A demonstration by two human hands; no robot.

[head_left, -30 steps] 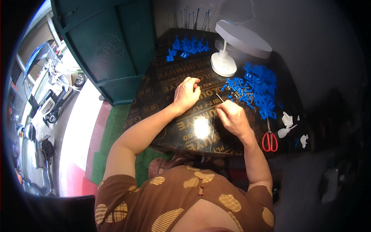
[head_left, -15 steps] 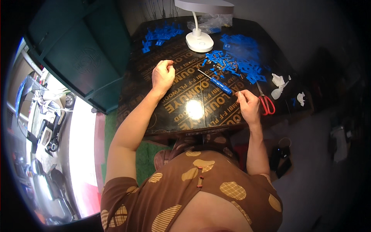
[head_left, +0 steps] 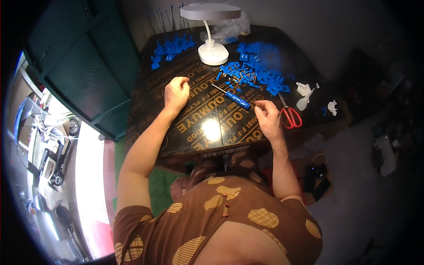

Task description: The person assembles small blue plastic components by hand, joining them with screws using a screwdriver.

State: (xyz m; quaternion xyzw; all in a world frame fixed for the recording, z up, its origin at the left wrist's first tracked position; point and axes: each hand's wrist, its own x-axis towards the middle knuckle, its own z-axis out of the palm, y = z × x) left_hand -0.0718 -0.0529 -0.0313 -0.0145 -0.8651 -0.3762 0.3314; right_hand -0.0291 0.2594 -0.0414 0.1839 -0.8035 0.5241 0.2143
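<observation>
My left hand (head_left: 177,95) rests on the dark tabletop, its fingers curled in and nothing seen in them. To its right lies a screwdriver (head_left: 238,100) with a blue handle, its metal shaft pointing to the far left. My right hand (head_left: 269,118) is just beside the end of that handle, apart from it, with fingers bent, thumb and forefinger slightly parted, and nothing visible between them. Scissors with red handles (head_left: 291,118) lie right of this hand. Beyond the screwdriver spreads a pile of small blue plastic parts and screws (head_left: 240,74), with larger blue pieces (head_left: 270,81) beside it.
A white desk lamp (head_left: 213,54) stands at the back of the table (head_left: 190,141). More blue parts (head_left: 172,48) lie at the far left, and a clear plastic bag (head_left: 234,28) sits behind the lamp. Crumpled white tissue (head_left: 304,95) lies at the right. A green metal door (head_left: 84,66) borders the left.
The view has shifted, so the table and everything on it sit farther left in the picture. My right thumb and forefinger look slightly more parted. The screwdriver has stayed in place on the table.
</observation>
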